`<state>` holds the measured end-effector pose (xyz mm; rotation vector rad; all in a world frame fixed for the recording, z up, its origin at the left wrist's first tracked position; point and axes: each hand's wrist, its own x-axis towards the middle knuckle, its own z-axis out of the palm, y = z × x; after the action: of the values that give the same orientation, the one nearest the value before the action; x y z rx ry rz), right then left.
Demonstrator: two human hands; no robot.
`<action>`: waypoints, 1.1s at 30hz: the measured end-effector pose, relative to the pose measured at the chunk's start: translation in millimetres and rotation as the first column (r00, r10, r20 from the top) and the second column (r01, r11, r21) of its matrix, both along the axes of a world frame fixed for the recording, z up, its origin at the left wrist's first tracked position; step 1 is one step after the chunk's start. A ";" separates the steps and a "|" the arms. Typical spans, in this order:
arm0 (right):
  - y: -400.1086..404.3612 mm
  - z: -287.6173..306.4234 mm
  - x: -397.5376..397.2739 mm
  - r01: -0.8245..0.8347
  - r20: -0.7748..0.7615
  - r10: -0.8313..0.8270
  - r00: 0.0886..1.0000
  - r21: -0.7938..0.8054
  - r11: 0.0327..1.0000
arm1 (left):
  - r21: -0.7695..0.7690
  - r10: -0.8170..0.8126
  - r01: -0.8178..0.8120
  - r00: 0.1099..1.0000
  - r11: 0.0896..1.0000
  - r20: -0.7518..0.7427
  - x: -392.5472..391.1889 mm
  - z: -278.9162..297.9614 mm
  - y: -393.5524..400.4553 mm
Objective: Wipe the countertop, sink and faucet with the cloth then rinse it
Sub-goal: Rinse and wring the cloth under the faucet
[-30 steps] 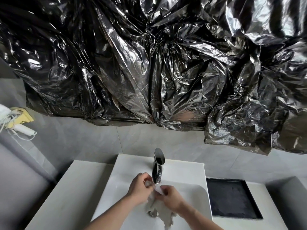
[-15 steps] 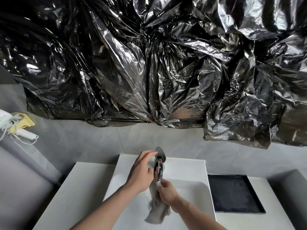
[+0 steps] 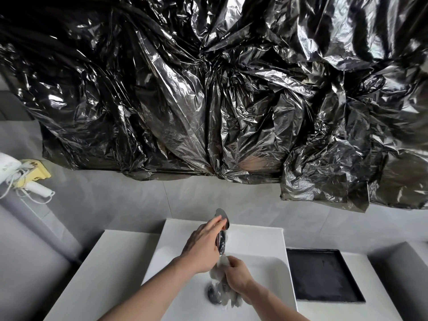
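Our left hand (image 3: pixel 201 245) rests with straight fingers on the faucet (image 3: pixel 221 237) at the back edge of the sink (image 3: pixel 259 242). Our right hand (image 3: pixel 236 273) grips the wet cloth (image 3: pixel 223 295) with curled fingers, under the spout, above the drain (image 3: pixel 212 294).

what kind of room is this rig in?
Most likely a bathroom. A white rectangular basin sink with a chrome faucet sits in a pale countertop against grey wall tiles, and a white wall-mounted hair dryer hangs at left. Crumpled black plastic sheeting covers the wall above.
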<state>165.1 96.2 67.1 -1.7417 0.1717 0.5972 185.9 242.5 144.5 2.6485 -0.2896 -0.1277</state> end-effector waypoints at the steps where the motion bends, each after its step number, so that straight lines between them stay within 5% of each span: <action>1: -0.3 0.3 -0.5 0.010 -0.002 -0.010 1.000 0.005 1.000 | -0.001 0.009 -0.009 1.000 1.000 -0.003 -2.3 0.5 -1.0; 11: -21.7 14.6 -25.3 -0.038 0.038 0.042 0.998 -0.119 0.992 | 0.191 -0.021 0.018 1.000 0.982 0.012 -10.7 22.7 -11.3; 16: -43.3 43.9 -36.7 -0.166 0.204 0.231 0.951 -0.291 0.942 | -0.148 0.162 -0.159 0.987 0.976 0.006 -59.0 -4.9 -15.0; 21: -55.0 93.8 -51.0 -0.225 0.298 0.337 0.893 -0.351 0.909 | -0.320 0.072 -0.126 0.982 0.939 -0.176 -99.1 -27.2 -21.9; 25: -63.4 120.8 -54.7 -0.259 0.334 0.431 0.838 -0.451 0.854 | -0.444 0.120 -0.163 0.985 0.881 -0.123 -104.2 -6.3 -29.1; 33: -86.1 126.5 -69.5 -0.215 0.399 0.290 0.870 -0.223 0.951 | -0.674 0.165 -0.200 0.979 0.712 -0.117 -106.0 30.9 -27.2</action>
<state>95.6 10.1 193.6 -2.0382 -0.3318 0.3782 79.9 215.3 175.4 1.9079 -0.0323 -0.0105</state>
